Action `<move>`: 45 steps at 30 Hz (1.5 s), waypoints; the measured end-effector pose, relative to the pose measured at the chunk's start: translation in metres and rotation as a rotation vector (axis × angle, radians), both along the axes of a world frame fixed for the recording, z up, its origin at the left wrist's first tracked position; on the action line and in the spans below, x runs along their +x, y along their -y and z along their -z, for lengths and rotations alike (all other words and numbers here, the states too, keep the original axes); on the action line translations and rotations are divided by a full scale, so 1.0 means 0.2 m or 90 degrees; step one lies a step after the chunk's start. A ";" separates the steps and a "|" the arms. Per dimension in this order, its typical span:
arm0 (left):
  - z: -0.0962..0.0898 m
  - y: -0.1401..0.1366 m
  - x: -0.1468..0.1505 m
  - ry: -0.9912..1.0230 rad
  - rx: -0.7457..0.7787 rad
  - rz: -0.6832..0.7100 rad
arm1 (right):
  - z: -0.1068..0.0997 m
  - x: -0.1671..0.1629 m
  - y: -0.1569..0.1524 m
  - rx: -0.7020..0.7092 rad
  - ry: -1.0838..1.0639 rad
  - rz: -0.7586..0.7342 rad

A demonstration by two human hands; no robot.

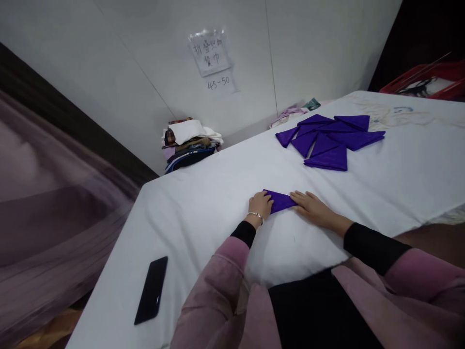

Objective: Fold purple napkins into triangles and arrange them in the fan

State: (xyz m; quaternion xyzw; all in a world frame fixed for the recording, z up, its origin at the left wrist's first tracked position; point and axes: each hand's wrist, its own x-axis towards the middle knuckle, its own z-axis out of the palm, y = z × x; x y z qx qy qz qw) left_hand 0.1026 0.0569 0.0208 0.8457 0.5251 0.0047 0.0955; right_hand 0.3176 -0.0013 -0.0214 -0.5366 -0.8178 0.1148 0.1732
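A small folded purple cloth [279, 199] lies on the white table cover [218, 194], in front of me. My left hand [260, 205] presses on its left end, fingers flat, a bracelet on the wrist. Resting flat against its right end is my right hand [312, 207]. Farther back on the table, several purple cloths folded into triangles [329, 138] lie overlapping in a fan.
A black phone [151, 290] lies near the table's front left edge. A pile of mixed folded fabrics [189, 140] stands against the wall behind the table. A paper note [210, 53] hangs on the wall. A red crate [428, 80] sits at the far right.
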 end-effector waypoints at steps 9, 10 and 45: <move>-0.13 -0.18 0.10 -0.075 -0.042 0.157 | -0.02 0.01 -0.06 0.046 -0.124 0.079; -0.13 -0.20 0.11 -0.084 -0.059 0.164 | -0.03 0.02 -0.06 0.035 -0.126 0.076; -0.06 -0.31 0.12 0.531 -0.512 -0.279 | -0.17 -0.17 -0.33 -0.433 -0.801 0.229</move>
